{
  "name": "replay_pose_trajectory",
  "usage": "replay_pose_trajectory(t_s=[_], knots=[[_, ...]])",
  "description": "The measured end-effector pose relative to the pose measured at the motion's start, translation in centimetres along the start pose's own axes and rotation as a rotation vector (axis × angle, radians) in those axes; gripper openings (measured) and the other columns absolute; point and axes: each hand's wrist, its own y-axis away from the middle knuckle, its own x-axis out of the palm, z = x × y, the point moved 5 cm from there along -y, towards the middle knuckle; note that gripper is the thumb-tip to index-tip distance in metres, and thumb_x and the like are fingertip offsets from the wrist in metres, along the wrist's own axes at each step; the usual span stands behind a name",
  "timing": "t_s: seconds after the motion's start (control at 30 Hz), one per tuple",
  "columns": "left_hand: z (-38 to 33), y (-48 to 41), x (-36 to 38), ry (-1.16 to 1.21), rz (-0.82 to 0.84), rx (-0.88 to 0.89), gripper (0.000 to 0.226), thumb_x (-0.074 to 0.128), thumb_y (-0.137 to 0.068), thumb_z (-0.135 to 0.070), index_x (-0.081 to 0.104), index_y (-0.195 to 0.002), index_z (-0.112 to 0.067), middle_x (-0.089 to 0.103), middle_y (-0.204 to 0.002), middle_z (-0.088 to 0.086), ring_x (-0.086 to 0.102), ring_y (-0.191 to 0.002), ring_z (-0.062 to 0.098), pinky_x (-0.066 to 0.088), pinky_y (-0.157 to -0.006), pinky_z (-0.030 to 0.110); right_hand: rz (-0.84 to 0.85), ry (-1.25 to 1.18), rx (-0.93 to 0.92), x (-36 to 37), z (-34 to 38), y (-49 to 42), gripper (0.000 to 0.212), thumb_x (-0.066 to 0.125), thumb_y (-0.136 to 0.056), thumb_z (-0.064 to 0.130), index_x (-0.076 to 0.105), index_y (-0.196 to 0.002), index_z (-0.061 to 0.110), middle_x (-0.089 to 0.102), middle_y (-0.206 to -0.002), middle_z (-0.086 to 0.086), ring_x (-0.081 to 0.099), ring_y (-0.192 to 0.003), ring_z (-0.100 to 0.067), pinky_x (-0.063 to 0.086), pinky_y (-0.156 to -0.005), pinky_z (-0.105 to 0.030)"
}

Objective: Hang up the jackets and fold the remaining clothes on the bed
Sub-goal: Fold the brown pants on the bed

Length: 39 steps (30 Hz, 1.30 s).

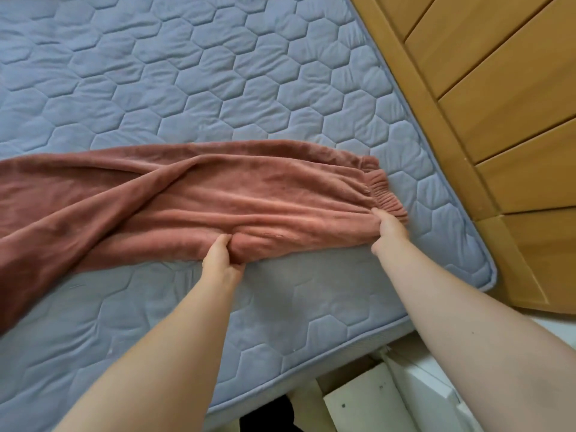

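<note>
From the head camera we look down on a bed [218,88] with a grey-blue quilted cover stitched in hexagons. A pair of rust-pink fleece trousers [218,198] lies flat across it. They run from the picture's 9 o'clock edge, where the cloth leaves the frame, toward 3 o'clock, and stop short of the mattress corner. Their gathered elastic band [386,194] forms the 3 o'clock end. The cloth is creased in long folds, and one layer crosses over another toward 9 o'clock.

Our left hand [221,260] reaches in from 6 o'clock to the near edge of the trousers. Its grip is clamped on a raised fold of the cloth, thumb on one side and fingers on the other. Our right hand [389,235] comes in from 5 o'clock and meets the trousers just beside the elastic band. Its fingers curl into the cloth there, so that grip is also clamped on the trousers, though the fingertips are slightly blurred. Both forearms are bare.

A wooden bed frame [498,104] made of slanted boards fills the 1 to 3 o'clock corner beside the mattress. At 5 o'clock, below the mattress edge, we see white furniture [374,400]. Something dark [271,413] sits at 6 o'clock, and we cannot tell what it is.
</note>
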Motion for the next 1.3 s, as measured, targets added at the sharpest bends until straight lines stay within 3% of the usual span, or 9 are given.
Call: replay_pose_trajectory(t_s=[0.2,0.33,0.47,0.57,0.63,0.8,1.03,1.17,1.3], knots=[[8.6,5.3,-4.9,-0.229,-0.061,-0.214,0.037,0.055,-0.092,-0.014,0.053,-0.128,-0.002,0.066,-0.08,0.012,0.065,-0.07,0.022,0.057,-0.047,0.031,-0.307,0.305,-0.102,-10.0,0.2,3.2,0.063,0.076,-0.079,0.026,0.051,-0.129,-0.004,0.056,-0.132,-0.018,0.055,-0.119,-0.031,0.044,-0.093,-0.032],[8.6,7.2,-6.0,-1.108,-0.108,-0.28,0.062,0.039,-0.096,-0.053,0.052,-0.11,0.006,0.063,-0.081,0.022,0.064,-0.07,0.036,0.057,-0.073,0.042,-0.222,0.753,-0.335,-12.5,-0.4,3.0,0.067,0.076,-0.077,0.03,0.046,-0.129,0.0,0.053,-0.13,-0.02,0.051,-0.12,-0.037,0.041,-0.099,-0.041],[4.1,7.2,-0.7,-2.083,-0.135,0.547,0.034,0.043,-0.093,-0.035,0.063,-0.102,-0.009,0.065,-0.104,0.011,0.062,-0.098,0.032,0.045,-0.078,0.031,-0.123,1.043,-0.673,-10.9,1.4,2.8,0.072,0.074,-0.08,0.024,0.037,-0.139,0.005,0.043,-0.139,-0.019,0.04,-0.129,-0.034,0.035,-0.106,-0.043],[2.4,7.6,4.8,-2.025,-0.01,1.148,0.021,0.052,-0.087,-0.021,0.059,-0.103,-0.009,0.058,-0.112,0.012,0.052,-0.106,0.034,0.043,-0.078,0.04,0.021,1.024,-0.788,-8.6,2.7,2.3,0.063,0.068,-0.082,0.015,0.039,-0.137,0.008,0.047,-0.136,-0.015,0.043,-0.126,-0.032,0.036,-0.105,-0.041],[1.6,6.2,7.0,-2.019,0.008,1.302,0.039,0.058,-0.083,-0.02,0.054,-0.121,-0.009,0.053,-0.126,0.012,0.045,-0.118,0.034,0.04,-0.089,0.044,0.073,0.918,-0.701,-7.7,3.5,1.4,0.063,0.065,-0.084,0.012,0.036,-0.14,0.008,0.047,-0.138,-0.014,0.045,-0.127,-0.03,0.037,-0.105,-0.037],[-1.9,2.6,8.8,-2.368,-0.168,1.052,0.032,0.052,-0.088,-0.019,0.054,-0.12,-0.017,0.058,-0.124,0.01,0.043,-0.123,0.031,0.025,-0.107,0.052,0.148,0.908,-0.666,-6.3,5.9,-0.4,0.02,0.065,-0.083,0.004,0.064,-0.102,0.007,0.067,-0.101,-0.012,0.061,-0.097,-0.023,0.039,-0.079,-0.021],[-7.2,5.5,10.9,-1.848,-0.27,1.455,0.017,0.049,-0.089,-0.006,0.06,-0.101,-0.006,0.062,-0.104,0.022,0.054,-0.1,0.039,0.034,-0.087,0.044,0.098,0.687,-0.84,-4.1,9.3,0.1,0.02,0.069,-0.082,0.007,0.057,-0.098,0.009,0.062,-0.09,-0.003,0.059,-0.086,-0.018,0.044,-0.079,-0.025],[-5.7,4.8,9.9,-2.043,-0.239,1.314,0.062,0.051,-0.082,-0.004,0.036,-0.142,-0.017,0.04,-0.142,0.015,0.036,-0.129,0.034,0.027,-0.104,0.05,-0.091,1.099,-0.782,-2.7,8.0,-0.4,0.049,0.064,-0.09,0.022,0.043,-0.132,0.008,0.049,-0.134,-0.013,0.046,-0.124,-0.031,0.038,-0.1,-0.04],[-3.4,4.6,6.6,-2.26,-0.052,1.294,0.079,0.053,-0.08,-0.01,0.019,-0.151,-0.018,0.013,-0.158,0.012,0.01,-0.145,0.029,0.014,-0.115,0.051,-0.175,1.597,-1.111,0.1,5.4,2.6,0.059,0.048,-0.096,0.015,0.021,-0.149,0.009,0.02,-0.154,-0.018,0.017,-0.143,-0.033,0.015,-0.116,-0.048]])
